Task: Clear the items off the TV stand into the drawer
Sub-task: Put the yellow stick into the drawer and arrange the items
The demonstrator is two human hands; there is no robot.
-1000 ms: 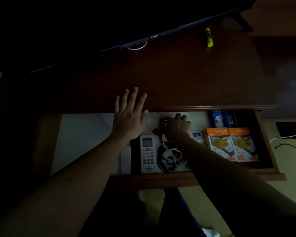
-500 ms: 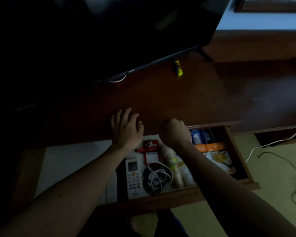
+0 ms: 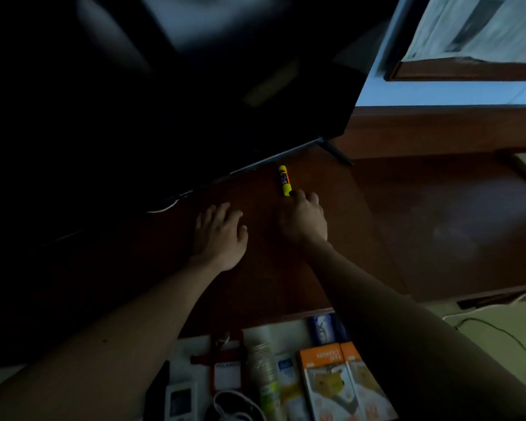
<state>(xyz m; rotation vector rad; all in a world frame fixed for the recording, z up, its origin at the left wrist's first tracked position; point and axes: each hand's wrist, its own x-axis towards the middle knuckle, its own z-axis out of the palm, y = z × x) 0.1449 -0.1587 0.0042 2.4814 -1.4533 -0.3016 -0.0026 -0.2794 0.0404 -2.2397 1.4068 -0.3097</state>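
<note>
Glue stick lies on the tabletop, at 12 o'clock of the right hand; curled fingers touch its near end. Left hand rests flat, fingers relaxed.

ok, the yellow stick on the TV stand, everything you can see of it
The yellow stick is a small cylinder, probably a glue stick, plastic by its look, with a dark blue and orange label around its middle. It lies flat on the dark wooden TV stand, just in front of the TV's lower edge. The right hand reaches its near end, fingertips at or touching it; no grip is visible yet.
</note>
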